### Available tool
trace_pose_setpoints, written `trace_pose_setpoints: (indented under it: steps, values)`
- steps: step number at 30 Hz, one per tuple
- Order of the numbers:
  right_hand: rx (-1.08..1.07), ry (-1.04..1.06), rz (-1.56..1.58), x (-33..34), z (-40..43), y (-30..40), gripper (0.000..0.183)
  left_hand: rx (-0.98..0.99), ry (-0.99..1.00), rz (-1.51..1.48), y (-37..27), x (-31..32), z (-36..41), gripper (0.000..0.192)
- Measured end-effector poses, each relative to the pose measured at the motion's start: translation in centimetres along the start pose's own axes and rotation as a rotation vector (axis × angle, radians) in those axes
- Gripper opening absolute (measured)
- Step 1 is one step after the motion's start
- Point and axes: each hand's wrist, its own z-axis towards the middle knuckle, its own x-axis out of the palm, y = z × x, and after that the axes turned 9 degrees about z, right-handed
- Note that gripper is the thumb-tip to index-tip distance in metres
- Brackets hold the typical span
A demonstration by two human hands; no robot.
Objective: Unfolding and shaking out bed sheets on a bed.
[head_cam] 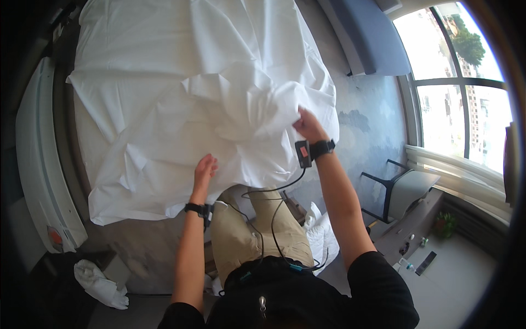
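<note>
A wide white sheet (164,111) covers the bed before me, rumpled into loose folds towards its right side and hanging over the near edge. At the right, my right hand (309,125) pinches a raised fold of the sheet, its fingertips partly hidden by the cloth. My left hand (205,168) is over the near part of the sheet, fingers loosely bent and nothing seen in them. Black straps with small boxes are on both wrists. From the box on the right wrist (303,154), a black cable (283,187) runs down to my waist.
White bedding (324,236) is heaped beside my legs, and another white bundle (98,283) is at lower left. A chair (407,195) and a desk (456,283) with a plant (444,225) and bottle (406,264) stand right. A blue-grey padded seat (370,37) is near the window (464,82).
</note>
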Motion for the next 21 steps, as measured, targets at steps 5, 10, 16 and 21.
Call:
trace_pose_setpoints:
  steps: [5, 10, 16, 21]
  values:
    - [-0.539, 0.520, -0.069, 18.7, -1.4, 14.2, 0.028, 0.050, 0.172, 0.207, -11.2, 1.7, 2.0, 0.056]
    - [-1.049, 0.050, -1.045, 17.2, 0.0, 22.9, 0.058, 0.312, -0.131, 0.209, -17.5, 10.0, 6.4, 0.061]
    - [-0.245, -0.192, -1.065, 6.7, 4.1, 5.2, 0.103, 0.413, 0.000, 0.835, -7.3, 11.2, 7.1, 0.068]
    - [-0.309, -0.372, -1.167, 6.4, 9.3, 0.5, 0.113, 0.408, -0.108, 0.935, -5.0, 14.4, 4.7, 0.049]
